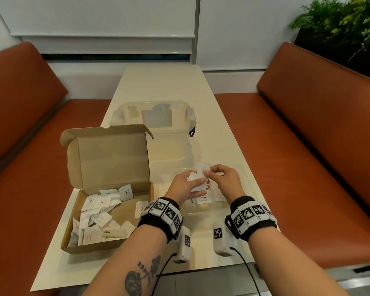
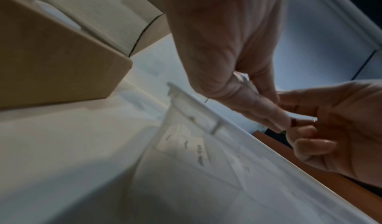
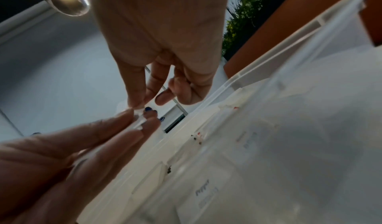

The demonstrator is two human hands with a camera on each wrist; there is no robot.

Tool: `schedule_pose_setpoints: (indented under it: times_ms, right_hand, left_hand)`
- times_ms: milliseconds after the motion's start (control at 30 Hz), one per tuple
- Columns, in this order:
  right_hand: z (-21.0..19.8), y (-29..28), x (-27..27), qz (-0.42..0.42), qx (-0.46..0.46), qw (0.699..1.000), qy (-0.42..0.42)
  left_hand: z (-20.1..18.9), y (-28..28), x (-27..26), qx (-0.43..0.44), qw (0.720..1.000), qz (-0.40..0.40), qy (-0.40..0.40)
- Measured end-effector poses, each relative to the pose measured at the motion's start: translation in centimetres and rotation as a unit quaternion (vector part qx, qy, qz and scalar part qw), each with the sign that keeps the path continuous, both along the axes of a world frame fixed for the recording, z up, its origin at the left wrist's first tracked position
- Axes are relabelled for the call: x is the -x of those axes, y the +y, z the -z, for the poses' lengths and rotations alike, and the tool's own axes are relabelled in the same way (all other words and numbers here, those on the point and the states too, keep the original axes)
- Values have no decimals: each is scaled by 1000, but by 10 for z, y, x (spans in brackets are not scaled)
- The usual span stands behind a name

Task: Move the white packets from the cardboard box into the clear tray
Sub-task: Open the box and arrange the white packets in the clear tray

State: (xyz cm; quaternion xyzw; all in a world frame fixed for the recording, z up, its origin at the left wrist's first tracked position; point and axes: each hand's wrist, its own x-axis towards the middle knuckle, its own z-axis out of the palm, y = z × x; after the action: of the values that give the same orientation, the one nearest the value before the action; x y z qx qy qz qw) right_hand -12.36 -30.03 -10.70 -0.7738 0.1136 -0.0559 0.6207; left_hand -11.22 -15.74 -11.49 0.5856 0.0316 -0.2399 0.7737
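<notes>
My left hand [image 1: 185,184] holds a small bunch of white packets [image 1: 195,180] just right of the picture's centre, fingers curled under them. My right hand [image 1: 223,178] pinches the top packet [image 1: 201,169] of this bunch between thumb and forefinger. Both hands are above the clear tray [image 1: 247,184], where some packets [image 1: 204,199] already lie flat, one marked Pepper. The open cardboard box [image 1: 107,165] stands at the lower left on the desk [image 1: 169,86], with many packets in the box [image 1: 98,212]. Behind the tray stands a clear lidded container [image 1: 154,116].
</notes>
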Motion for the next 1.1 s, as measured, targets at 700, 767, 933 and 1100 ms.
schedule_pose_setpoints:
  times_ms: [700, 767, 933, 1100]
  right_hand:
    - [-5, -55, 10, -18, 218, 973, 77]
    - [1, -56, 15, -26, 241, 966, 92]
    - [9, -48, 16, -23, 353, 931, 96]
    - [20, -41, 17, -28, 408, 906, 107]
  left_hand:
    - [7, 2, -3, -28, 997, -64, -18]
    - [8, 2, -3, -23, 997, -70, -18]
    - [10, 0, -3, -22, 997, -72, -14]
    - [9, 0, -3, -18, 997, -68, -14]
